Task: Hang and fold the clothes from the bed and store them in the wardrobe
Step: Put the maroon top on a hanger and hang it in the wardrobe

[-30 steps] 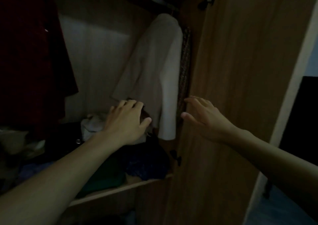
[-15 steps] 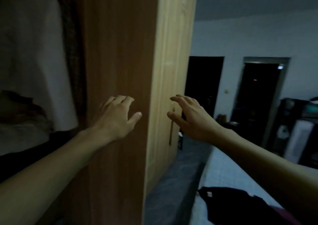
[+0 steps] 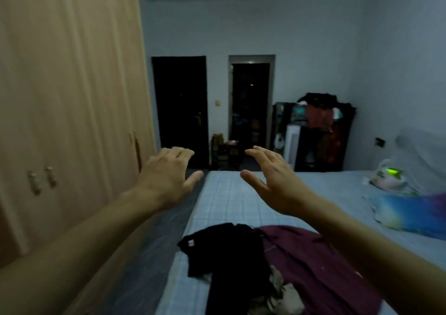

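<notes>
While both hands are raised with nothing in them, left hand (image 3: 166, 177) and right hand (image 3: 270, 182) with fingers spread and apart, the clothes lie low on the bed (image 3: 231, 201): a black garment (image 3: 226, 252) overlapping a maroon one (image 3: 311, 261), something pale beneath.

Head view. Risk: the pieces overlap, so grabbing the black one may drag the maroon one or the pale item over the near bed edge onto the floor. Dim light makes seams hard to tell.

Room: a narrow floor strip runs between bed and wardrobe (image 3: 72, 97), whose doors look closed here. The far mattress is bare and good for folding.
</notes>
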Available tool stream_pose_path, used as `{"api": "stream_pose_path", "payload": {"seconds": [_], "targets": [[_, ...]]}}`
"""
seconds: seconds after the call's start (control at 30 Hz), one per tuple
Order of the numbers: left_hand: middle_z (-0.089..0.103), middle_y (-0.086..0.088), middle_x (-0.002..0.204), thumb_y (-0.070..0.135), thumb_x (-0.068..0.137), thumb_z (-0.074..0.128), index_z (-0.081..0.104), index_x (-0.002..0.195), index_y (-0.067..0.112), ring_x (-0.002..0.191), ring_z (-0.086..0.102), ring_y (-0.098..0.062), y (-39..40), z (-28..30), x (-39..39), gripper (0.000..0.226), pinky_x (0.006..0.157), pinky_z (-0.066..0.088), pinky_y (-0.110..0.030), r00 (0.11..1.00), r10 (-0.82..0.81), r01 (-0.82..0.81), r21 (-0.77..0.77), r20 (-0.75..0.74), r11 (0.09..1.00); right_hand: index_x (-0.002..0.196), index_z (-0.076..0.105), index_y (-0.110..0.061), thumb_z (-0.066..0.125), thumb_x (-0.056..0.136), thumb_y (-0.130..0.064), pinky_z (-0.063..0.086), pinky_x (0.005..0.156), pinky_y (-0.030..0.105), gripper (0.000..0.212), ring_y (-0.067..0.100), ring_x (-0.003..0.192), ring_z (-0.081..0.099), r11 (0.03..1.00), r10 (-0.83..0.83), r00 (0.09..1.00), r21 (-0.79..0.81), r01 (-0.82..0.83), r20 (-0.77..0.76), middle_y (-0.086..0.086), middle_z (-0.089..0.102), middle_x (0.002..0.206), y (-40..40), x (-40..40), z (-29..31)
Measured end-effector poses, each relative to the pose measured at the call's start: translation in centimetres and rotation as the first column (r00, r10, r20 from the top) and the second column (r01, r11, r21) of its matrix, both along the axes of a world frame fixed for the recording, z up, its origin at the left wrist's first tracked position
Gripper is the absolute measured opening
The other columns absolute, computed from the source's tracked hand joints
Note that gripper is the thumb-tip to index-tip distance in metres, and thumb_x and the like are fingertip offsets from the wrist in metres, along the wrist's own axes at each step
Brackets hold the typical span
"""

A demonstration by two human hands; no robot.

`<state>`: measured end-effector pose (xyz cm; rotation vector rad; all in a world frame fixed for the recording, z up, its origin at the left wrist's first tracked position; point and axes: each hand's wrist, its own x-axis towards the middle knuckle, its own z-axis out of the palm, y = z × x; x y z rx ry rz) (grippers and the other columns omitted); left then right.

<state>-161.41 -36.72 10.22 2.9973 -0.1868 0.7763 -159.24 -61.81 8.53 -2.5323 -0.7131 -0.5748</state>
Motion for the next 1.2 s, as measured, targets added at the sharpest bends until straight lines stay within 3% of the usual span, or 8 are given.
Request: {"api": "stream_pose_path", "payload": {"seconds": [0.17,0.27,0.4,0.63,0.83,0.97,1.2], "targets": [[0.041,0.002,0.150,0.061,0.096,0.042,0.037,0.148,0.023,0.135,0.038,-0.022,-8.6,-1.9,4.8,0.065,0.106,0.038,-0.042,0.988,-0.141,0.143,0.026,-0.056,0.989,0.151,0.030,-0.022,0.029,0.087,-0.068,0.022,0.119,0.037,0.079,0.015,0.146,0.020,0.990,-0.133,0.991,0.047,0.134,-0.018,0.002,0.029,0.158,-9.1,0.1,-1.4],[0.041,0.003,0.150,0.061,0.095,0.042,0.036,0.148,0.023,0.135,0.038,-0.022,-12.5,-3.1,7.4,0.065,0.105,0.037,-0.042,0.972,-0.227,0.229,0.016,-0.063,0.973,0.150,0.032,-0.022,0.028,0.086,-0.069,0.024,0.119,0.039,0.080,0.014,0.145,0.022,0.970,-0.232,0.972,0.073,0.234,-0.029,0.001,0.031,0.157,-12.7,0.6,-2.0],[0.044,0.004,0.147,0.061,0.095,0.042,0.038,0.146,0.024,0.134,0.040,-0.021,-15.6,-4.9,10.6,0.063,0.104,0.037,-0.041,0.944,-0.326,0.327,0.003,-0.054,0.945,0.151,0.032,-0.023,0.029,0.085,-0.069,0.023,0.119,0.043,0.080,0.016,0.145,0.024,0.937,-0.342,0.935,0.047,0.347,-0.090,0.000,0.032,0.157,-15.7,1.8,-3.4],[0.044,0.002,0.147,0.060,0.096,0.042,0.038,0.146,0.021,0.132,0.040,-0.022,-17.3,-7.6,16.2,0.064,0.103,0.038,-0.040,0.881,-0.469,0.469,-0.019,-0.060,0.883,0.144,0.042,-0.014,0.034,0.084,-0.065,0.029,0.116,0.042,0.079,0.021,0.138,0.039,0.880,-0.473,0.879,0.015,0.474,-0.067,0.006,0.046,0.147,-17.2,4.5,-3.9],[0.046,-0.002,0.146,0.057,0.096,0.045,0.040,0.146,0.019,0.132,0.040,-0.025,-16.3,-10.6,20.5,0.063,0.103,0.038,-0.043,0.857,-0.502,0.490,-0.117,-0.118,0.864,0.144,0.042,-0.015,0.036,0.088,-0.063,0.030,0.116,0.042,0.075,0.021,0.138,0.038,0.851,-0.524,0.843,-0.035,0.524,-0.120,0.004,0.045,0.147,-17.1,8.1,-7.1],[0.044,-0.002,0.148,0.057,0.096,0.044,0.038,0.147,0.019,0.135,0.039,-0.024,-15.7,-12.8,22.6,0.063,0.107,0.037,-0.044,0.858,-0.487,0.468,-0.145,-0.164,0.872,0.143,0.043,-0.014,0.049,0.096,-0.048,0.026,0.113,0.033,0.059,0.022,0.135,0.040,0.854,-0.519,0.843,-0.050,0.517,-0.143,0.006,0.046,0.146,-17.0,10.5,-10.1],[0.045,-0.001,0.148,0.056,0.095,0.046,0.040,0.146,0.020,0.135,0.040,-0.023,-17.1,-16.0,26.0,0.063,0.107,0.036,-0.043,0.861,-0.442,0.419,-0.141,-0.251,0.897,0.145,0.038,-0.018,0.048,0.097,-0.048,0.030,0.115,0.040,0.058,0.020,0.138,0.037,0.876,-0.479,0.850,-0.049,0.480,-0.221,0.003,0.042,0.149,-19.7,13.9,-14.4]]}}
